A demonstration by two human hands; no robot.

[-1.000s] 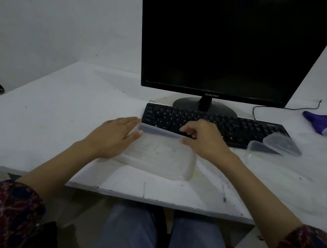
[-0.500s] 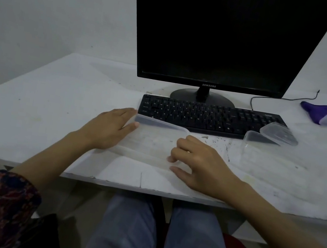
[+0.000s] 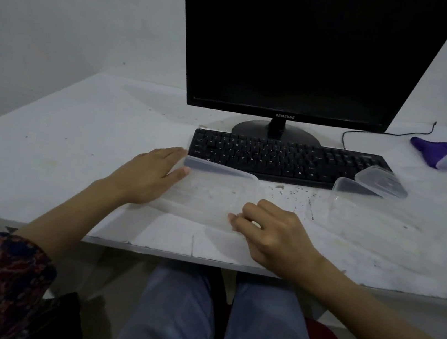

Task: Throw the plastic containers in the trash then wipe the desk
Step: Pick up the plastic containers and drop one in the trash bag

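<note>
The left hand (image 3: pixel 148 175) lies open and flat against the left end of a clear rectangular plastic container (image 3: pixel 213 194), fingers along its rim. The right hand (image 3: pixel 273 235) is curled at the container's near right corner, fingertips pinching the rim. The container sits near the front edge of the white desk (image 3: pixel 54 149), its far rim raised toward the black keyboard (image 3: pixel 285 158). Crumbs (image 3: pixel 293 197) speckle the desk just right of it. A second clear container (image 3: pixel 366 216) lies toward the right edge, a clear lid (image 3: pixel 381 182) leaning on its far rim. A Samsung monitor (image 3: pixel 306 51) stands behind the keyboard, and a purple cloth (image 3: pixel 439 151) lies at the far right corner.
</note>
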